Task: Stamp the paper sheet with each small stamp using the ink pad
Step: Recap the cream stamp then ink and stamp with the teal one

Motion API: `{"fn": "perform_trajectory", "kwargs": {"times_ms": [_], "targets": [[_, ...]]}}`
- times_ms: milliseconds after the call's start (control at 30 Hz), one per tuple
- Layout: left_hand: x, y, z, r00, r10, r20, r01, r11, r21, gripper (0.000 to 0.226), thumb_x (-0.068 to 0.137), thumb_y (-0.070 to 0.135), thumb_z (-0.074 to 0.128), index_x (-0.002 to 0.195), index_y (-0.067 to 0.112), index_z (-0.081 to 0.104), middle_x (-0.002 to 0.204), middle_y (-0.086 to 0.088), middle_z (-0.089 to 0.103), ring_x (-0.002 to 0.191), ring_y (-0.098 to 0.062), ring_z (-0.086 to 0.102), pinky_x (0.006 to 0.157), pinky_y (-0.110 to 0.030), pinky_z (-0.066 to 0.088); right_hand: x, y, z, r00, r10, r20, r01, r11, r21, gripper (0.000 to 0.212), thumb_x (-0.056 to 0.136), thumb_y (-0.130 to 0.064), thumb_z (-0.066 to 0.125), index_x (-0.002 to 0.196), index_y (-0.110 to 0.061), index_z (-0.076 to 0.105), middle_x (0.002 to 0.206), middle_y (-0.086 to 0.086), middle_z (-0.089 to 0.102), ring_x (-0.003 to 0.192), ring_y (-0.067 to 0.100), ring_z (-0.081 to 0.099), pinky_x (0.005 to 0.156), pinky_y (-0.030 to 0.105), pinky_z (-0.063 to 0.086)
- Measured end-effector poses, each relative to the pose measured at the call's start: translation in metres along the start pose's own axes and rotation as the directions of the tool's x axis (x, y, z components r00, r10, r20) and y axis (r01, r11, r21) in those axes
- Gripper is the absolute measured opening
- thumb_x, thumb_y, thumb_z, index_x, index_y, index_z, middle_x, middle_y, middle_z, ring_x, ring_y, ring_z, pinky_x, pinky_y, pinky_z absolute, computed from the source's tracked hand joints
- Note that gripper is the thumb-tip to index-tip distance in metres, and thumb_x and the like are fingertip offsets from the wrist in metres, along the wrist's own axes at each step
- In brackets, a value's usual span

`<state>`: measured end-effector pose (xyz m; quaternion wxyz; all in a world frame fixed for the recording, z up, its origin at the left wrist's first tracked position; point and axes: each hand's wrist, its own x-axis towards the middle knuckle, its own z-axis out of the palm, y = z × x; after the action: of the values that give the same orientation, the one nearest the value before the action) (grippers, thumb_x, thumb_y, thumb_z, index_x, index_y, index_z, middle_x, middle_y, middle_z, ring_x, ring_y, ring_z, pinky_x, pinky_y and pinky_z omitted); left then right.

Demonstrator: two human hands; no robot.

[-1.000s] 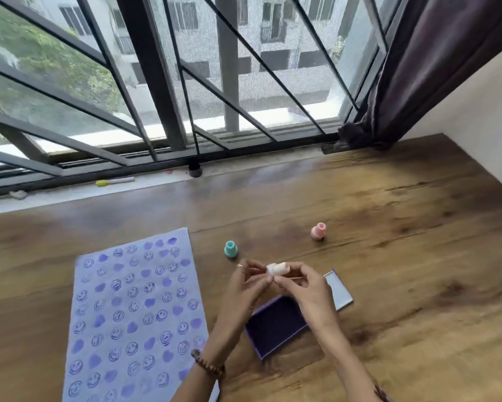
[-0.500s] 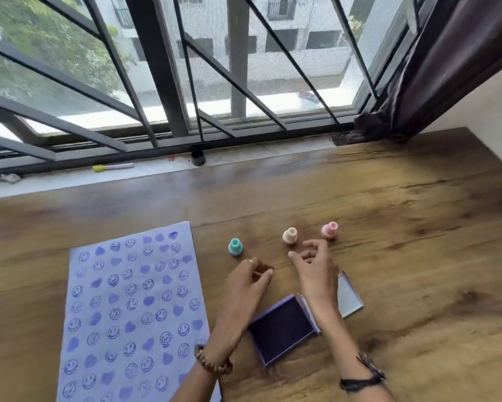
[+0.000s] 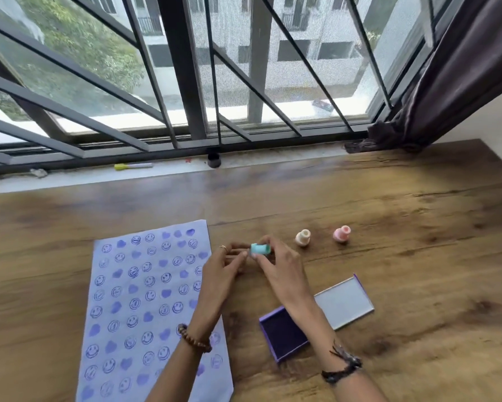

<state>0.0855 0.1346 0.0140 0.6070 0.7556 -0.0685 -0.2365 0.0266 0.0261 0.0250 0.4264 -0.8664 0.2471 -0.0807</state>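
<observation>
A small teal stamp (image 3: pixel 260 249) is held lying sideways above the table, pinched between my left hand (image 3: pixel 225 271) and my right hand (image 3: pixel 281 268). A cream stamp (image 3: pixel 303 237) and a pink stamp (image 3: pixel 341 234) stand upright on the wood just beyond my right hand. The paper sheet (image 3: pixel 145 300) lies to the left, covered with purple smiley and heart prints; my left forearm crosses its right edge. The open purple ink pad (image 3: pixel 283 333) sits under my right forearm, its lid (image 3: pixel 344 301) folded out to the right.
The wooden table (image 3: pixel 418 256) runs to a window sill at the back, where a yellow-capped marker (image 3: pixel 132 166) and a small dark knob (image 3: pixel 214 161) lie. Barred windows stand behind. A dark curtain (image 3: pixel 447 82) hangs at the right, next to a white wall.
The cream stamp, held in both hands a second ago, was set down between the teal and pink ones. Both hands then moved left and lifted the teal stamp off the table.
</observation>
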Motion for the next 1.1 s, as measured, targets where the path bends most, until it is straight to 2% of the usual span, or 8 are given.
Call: {"fn": "perform_trajectory", "kwargs": {"times_ms": [167, 333, 500, 633, 733, 833, 933, 1100], "targets": [[-0.022, -0.001, 0.002, 0.971, -0.15, 0.185, 0.207, 0.916, -0.344, 0.021, 0.085, 0.005, 0.057, 0.105, 0.001, 0.063, 0.088, -0.007, 0.07, 0.076, -0.014, 0.067, 0.067, -0.015, 0.057, -0.037, 0.003, -0.017, 0.998, -0.002, 0.056, -0.011, 0.974, 0.225, 0.01, 0.09, -0.023, 0.055, 0.087, -0.032, 0.057, 0.083, -0.002, 0.069, 0.071, 0.003, 0.064, 0.066, 0.026, 0.053], [-0.044, 0.002, 0.002, 0.968, -0.077, 0.24, 0.172, 0.898, -0.405, 0.019, 0.071, 0.007, 0.07, 0.09, 0.01, 0.071, 0.08, 0.0, 0.075, 0.078, -0.011, 0.069, 0.066, -0.013, 0.054, -0.062, 0.0, -0.021, 0.977, 0.21, -0.045, -0.176, 0.902, 0.395, 0.033, 0.094, -0.039, 0.04, 0.076, -0.016, 0.055, 0.057, -0.004, 0.05, 0.052, 0.01, 0.049, 0.05, 0.024, 0.042], [-0.064, -0.009, -0.001, 0.976, 0.18, 0.119, -0.202, 0.955, 0.215, 0.02, 0.073, 0.005, 0.072, 0.087, 0.019, 0.07, 0.082, 0.002, 0.067, 0.075, -0.012, 0.064, 0.069, -0.018, 0.053, -0.081, -0.001, -0.033, 0.854, 0.42, 0.307, -0.402, 0.156, 0.903, 0.024, 0.093, -0.021, 0.049, 0.076, -0.008, 0.061, 0.051, 0.001, 0.057, 0.042, 0.007, 0.053, 0.039, 0.018, 0.047], [-0.081, -0.026, -0.006, 0.949, 0.258, 0.183, -0.315, 0.822, 0.474, 0.021, 0.083, 0.014, 0.063, 0.103, 0.015, 0.064, 0.097, -0.006, 0.059, 0.086, -0.022, 0.061, 0.074, -0.034, 0.048, -0.102, 0.012, -0.041, 0.823, 0.36, 0.439, -0.462, -0.026, 0.887, 0.019, 0.09, -0.01, 0.05, 0.078, -0.006, 0.063, 0.059, 0.007, 0.067, 0.048, 0.011, 0.061, 0.047, 0.02, 0.055], [-0.089, -0.033, -0.006, 0.952, 0.231, 0.202, -0.301, 0.834, 0.462, 0.039, 0.081, 0.025, 0.065, 0.118, 0.02, 0.056, 0.122, -0.001, 0.052, 0.112, -0.017, 0.053, 0.089, -0.025, 0.041, -0.113, 0.023, -0.039, 0.853, 0.381, 0.357, -0.427, 0.117, 0.897, 0.025, 0.09, -0.004, 0.048, 0.075, -0.01, 0.066, 0.064, 0.006, 0.067, 0.053, 0.011, 0.061, 0.051, 0.019, 0.056], [-0.096, -0.037, -0.003, 0.943, 0.188, 0.273, -0.304, 0.82, 0.484, 0.068, 0.069, 0.042, 0.074, 0.129, 0.029, 0.044, 0.147, 0.006, 0.026, 0.13, -0.008, 0.031, 0.105, -0.022, 0.027, -0.121, 0.027, -0.035, 0.908, 0.387, 0.159, -0.364, 0.544, 0.756, 0.017, 0.086, -0.001, 0.055, 0.078, -0.012, 0.065, 0.077, 0.008, 0.065, 0.065, 0.01, 0.062, 0.057, 0.014, 0.054], [-0.099, -0.043, 0.0, 0.917, 0.204, 0.344, -0.382, 0.701, 0.603, 0.083, 0.063, 0.054, 0.072, 0.134, 0.032, 0.035, 0.154, 0.004, 0.009, 0.137, -0.012, 0.021, 0.111, -0.03, 0.027, -0.125, 0.025, -0.032, 0.969, 0.239, -0.068, -0.205, 0.924, 0.323, 0.012, 0.079, -0.007, 0.067, 0.082, -0.018, 0.065, 0.087, 0.005, 0.067, 0.077, 0.011, 0.063, 0.07, 0.018, 0.05], [-0.098, -0.051, 0.002, 0.911, 0.26, 0.319, -0.41, 0.646, 0.644, 0.072, 0.067, 0.048, 0.071, 0.13, 0.032, 0.04, 0.154, 0.001, 0.014, 0.136, -0.017, 0.024, 0.107, -0.028, 0.026, -0.135, 0.016, -0.018, 0.991, -0.122, -0.058, 0.101, 0.954, -0.281, 0.018, 0.085, -0.008, 0.059, 0.103, -0.013, 0.062, 0.101, 0.002, 0.063, 0.087, 0.018, 0.063, 0.075, 0.029, 0.051]]}}
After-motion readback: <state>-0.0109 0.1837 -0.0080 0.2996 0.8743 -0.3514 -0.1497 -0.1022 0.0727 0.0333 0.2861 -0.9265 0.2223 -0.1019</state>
